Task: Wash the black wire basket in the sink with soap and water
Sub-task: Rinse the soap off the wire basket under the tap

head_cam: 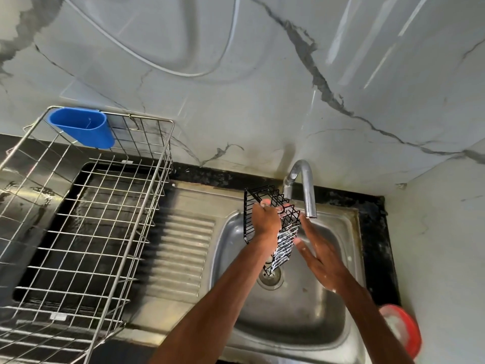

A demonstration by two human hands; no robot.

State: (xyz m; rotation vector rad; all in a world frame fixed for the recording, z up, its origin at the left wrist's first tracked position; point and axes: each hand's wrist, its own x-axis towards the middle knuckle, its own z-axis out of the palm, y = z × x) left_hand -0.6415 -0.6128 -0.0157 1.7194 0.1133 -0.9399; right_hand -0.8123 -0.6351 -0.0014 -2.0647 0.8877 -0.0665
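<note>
The black wire basket (284,232) hangs tilted over the steel sink (349,258), just left of the curved tap (305,187). White suds cling to its lower wires. My left hand (265,219) grips the basket near its upper rim. My right hand (319,256) is flat with fingers spread, soapy, its fingertips touching the basket's right side. I cannot make out running water at the spout.
A large steel wire dish rack (86,219) with a blue plastic cup (82,130) stands on the ribbed drainboard (181,253) at left. A red-rimmed container (404,329) sits at the sink's right edge. The drain (270,278) lies below the basket. Marble wall behind.
</note>
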